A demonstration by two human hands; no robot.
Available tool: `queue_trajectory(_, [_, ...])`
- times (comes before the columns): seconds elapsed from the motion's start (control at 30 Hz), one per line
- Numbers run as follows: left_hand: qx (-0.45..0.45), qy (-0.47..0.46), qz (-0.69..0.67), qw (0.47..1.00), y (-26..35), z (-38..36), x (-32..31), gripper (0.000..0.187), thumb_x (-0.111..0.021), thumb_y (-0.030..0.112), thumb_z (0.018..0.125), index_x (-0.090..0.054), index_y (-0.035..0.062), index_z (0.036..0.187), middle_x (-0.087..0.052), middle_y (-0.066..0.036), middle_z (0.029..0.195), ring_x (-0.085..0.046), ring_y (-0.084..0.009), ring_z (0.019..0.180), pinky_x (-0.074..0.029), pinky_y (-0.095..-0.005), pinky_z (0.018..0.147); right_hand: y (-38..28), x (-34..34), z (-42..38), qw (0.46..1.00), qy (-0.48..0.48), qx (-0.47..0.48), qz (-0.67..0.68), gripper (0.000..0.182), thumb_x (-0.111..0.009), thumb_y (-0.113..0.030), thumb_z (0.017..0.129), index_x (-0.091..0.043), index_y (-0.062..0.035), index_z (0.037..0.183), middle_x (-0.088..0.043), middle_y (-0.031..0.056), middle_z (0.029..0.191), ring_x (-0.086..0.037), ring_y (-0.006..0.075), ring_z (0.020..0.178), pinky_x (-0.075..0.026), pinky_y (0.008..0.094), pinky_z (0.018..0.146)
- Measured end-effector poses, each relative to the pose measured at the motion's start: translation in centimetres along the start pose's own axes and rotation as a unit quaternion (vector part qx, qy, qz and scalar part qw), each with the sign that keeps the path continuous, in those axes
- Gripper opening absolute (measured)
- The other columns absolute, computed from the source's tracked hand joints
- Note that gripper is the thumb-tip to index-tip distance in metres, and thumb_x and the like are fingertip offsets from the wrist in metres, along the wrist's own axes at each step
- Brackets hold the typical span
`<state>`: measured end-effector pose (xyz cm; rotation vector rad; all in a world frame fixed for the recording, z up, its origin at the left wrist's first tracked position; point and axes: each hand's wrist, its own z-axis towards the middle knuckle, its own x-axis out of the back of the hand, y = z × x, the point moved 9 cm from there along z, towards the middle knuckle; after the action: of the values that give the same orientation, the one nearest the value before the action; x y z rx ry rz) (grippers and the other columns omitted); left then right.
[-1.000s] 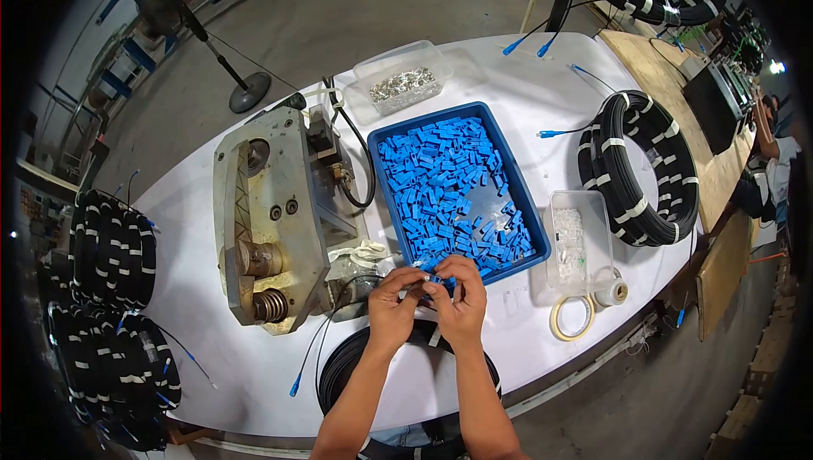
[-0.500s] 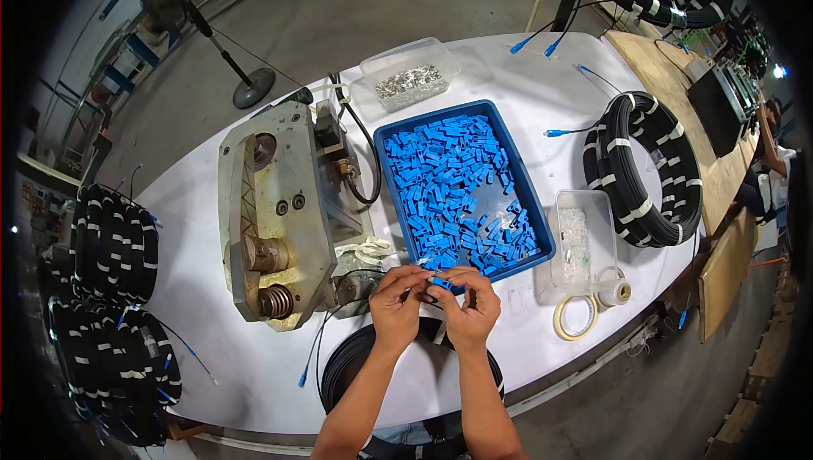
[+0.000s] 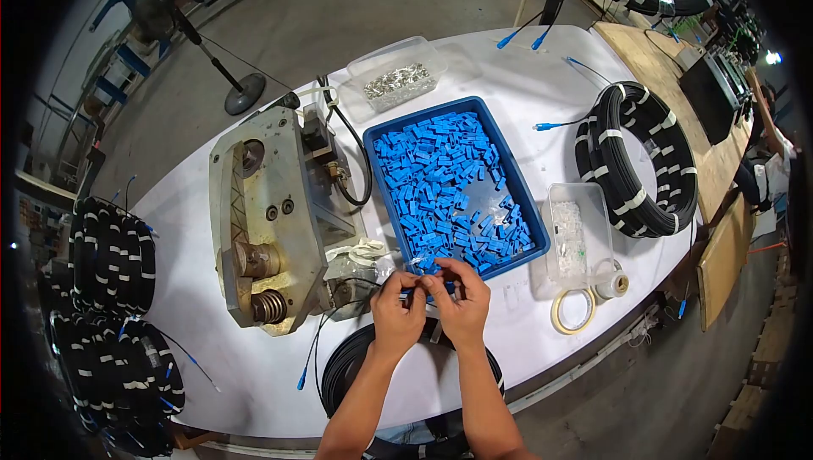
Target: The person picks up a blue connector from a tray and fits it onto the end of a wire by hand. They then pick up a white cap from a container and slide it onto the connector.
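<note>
My left hand (image 3: pixel 396 316) and my right hand (image 3: pixel 461 303) meet in front of the blue tray (image 3: pixel 521 185), fingertips pinched together. A small blue connector is between them, now almost wholly covered by the fingers. Below the hands a coil of black cable (image 3: pixel 343 371) lies at the table's front edge, partly hidden by my forearms. The tray is heaped with blue connector housings (image 3: pixel 436 164). A cable end with a blue connector (image 3: pixel 302 378) rests left of the coil.
A metal press machine (image 3: pixel 275 240) stands left of the tray. Behind is a clear box of metal pieces (image 3: pixel 398 81). To the right are a clear box of white parts (image 3: pixel 569 236), a tape roll (image 3: pixel 556 312) and a bundled cable coil (image 3: pixel 622 185). A person (image 3: pixel 775 168) is far right.
The blue connector, plainly visible between my fingers before, is now mostly hidden by them. My fingertips have drawn closer together. The whole view has shifted slightly.
</note>
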<state>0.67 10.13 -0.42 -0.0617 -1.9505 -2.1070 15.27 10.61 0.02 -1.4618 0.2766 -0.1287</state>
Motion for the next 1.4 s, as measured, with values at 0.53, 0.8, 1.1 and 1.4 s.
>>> queue_trajectory(0.53, [0.001, -0.032, 0.039, 0.999, 0.0, 0.1, -0.6, 0.008, -0.064, 0.002, 0.091, -0.060, -0.0047, 0.093, -0.069, -0.011, 0.089, -0.063, -0.0121, 0.080, -0.052, -0.0249, 0.072, 2.8, -0.7, -0.1, 0.979, -0.065, -0.136, 0.135, 0.024, -0.062, -0.004, 0.093, -0.060, 0.0041, 0.116, -0.059, 0.0009, 0.093, -0.055, 0.0047, 0.082, -0.045, 0.0182, 0.071])
queue_trajectory(0.8, [-0.041, -0.015, 0.096, 0.994, 1.3, 0.1, -0.2, 0.009, -0.065, 0.003, 0.089, -0.060, -0.0052, 0.088, -0.068, -0.014, 0.083, -0.065, -0.0163, 0.075, -0.051, -0.0296, 0.070, 1.3, -0.6, 0.5, 0.996, -0.065, -0.064, 0.023, 0.018, -0.064, -0.005, 0.091, -0.065, 0.0048, 0.107, -0.062, 0.0054, 0.092, -0.057, 0.0079, 0.077, -0.046, 0.0212, 0.065])
queue_trajectory(1.1, [-0.066, 0.003, 0.059, 0.996, 0.6, -0.3, 0.1, 0.007, -0.064, 0.000, 0.090, -0.059, -0.0053, 0.089, -0.068, -0.013, 0.086, -0.061, -0.0132, 0.076, -0.051, -0.0267, 0.071, 1.1, -0.8, 0.5, 0.994, -0.088, -0.061, 0.006, 0.017, -0.064, -0.009, 0.091, -0.066, 0.0038, 0.101, -0.063, 0.0055, 0.088, -0.052, 0.0078, 0.068, -0.040, 0.0206, 0.058])
queue_trajectory(1.4, [-0.072, 0.007, 0.054, 0.996, 0.9, -0.2, 0.2, 0.008, -0.063, -0.001, 0.090, -0.058, -0.0055, 0.088, -0.067, -0.012, 0.086, -0.060, -0.0127, 0.078, -0.049, -0.0262, 0.072, -0.8, -1.2, 0.5, 0.995, -0.089, -0.022, -0.041, 0.014, -0.064, -0.007, 0.090, -0.066, 0.0027, 0.100, -0.061, 0.0041, 0.091, -0.052, 0.0070, 0.074, -0.040, 0.0194, 0.064])
